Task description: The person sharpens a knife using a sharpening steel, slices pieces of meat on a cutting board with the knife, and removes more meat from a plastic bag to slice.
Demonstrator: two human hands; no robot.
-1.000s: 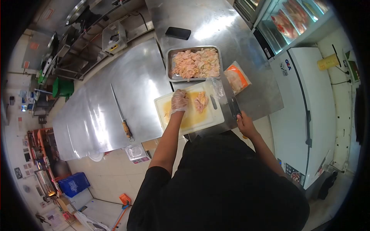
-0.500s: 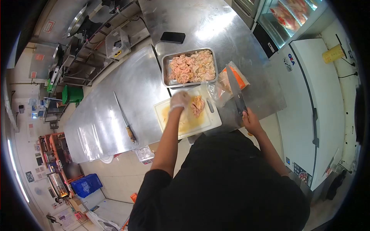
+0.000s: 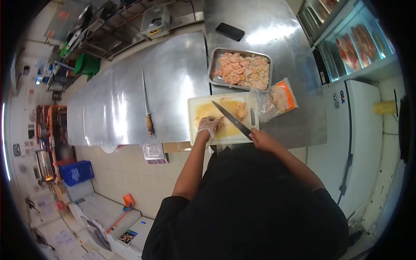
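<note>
My right hand (image 3: 262,139) grips the handle of a large kitchen knife (image 3: 229,115), its blade slanting up and left over the cutting board. My left hand (image 3: 209,125), in a clear plastic glove, is on the left part of the white cutting board (image 3: 225,139). Its fingers curl on a piece of raw chicken (image 3: 220,124), which they partly hide. Another piece of chicken (image 3: 241,111) lies at the board's right, past the blade. Yellowish liquid covers much of the board. Beyond it stands a metal tray (image 3: 211,74) with many chicken pieces (image 3: 242,69).
A plastic bag with an orange label (image 3: 284,97) lies right of the board. On the steel table (image 3: 173,86), a sharpening steel (image 3: 147,110) rests to the left and a black phone (image 3: 230,31) behind the tray. A white freezer (image 3: 364,125) stands at the right.
The knife has swung left from beside the bag to over the board. My left hand has come down on a chicken piece near the board's front left. The camera view has shifted.
</note>
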